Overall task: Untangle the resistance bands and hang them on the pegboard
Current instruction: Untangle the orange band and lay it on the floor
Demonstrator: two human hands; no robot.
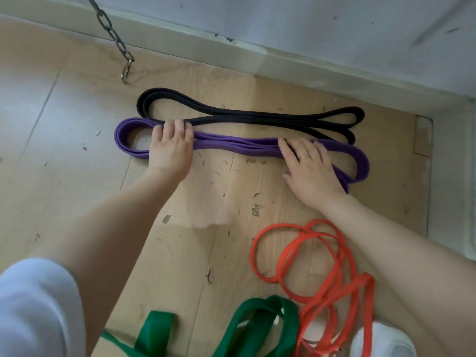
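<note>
Both hands, left hand (pixel 171 148) and right hand (pixel 310 167), press the purple band (pixel 231 143).

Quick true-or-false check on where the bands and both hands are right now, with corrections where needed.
1. Both hands, left hand and right hand, rest on the purple band. True.
2. The black band lies nearer the wall than the purple one. True.
3. The orange band is folded neatly flat. False: it lies in loose tangled loops.
4. The green band hangs from the chain. False: it lies on the floor.
</note>
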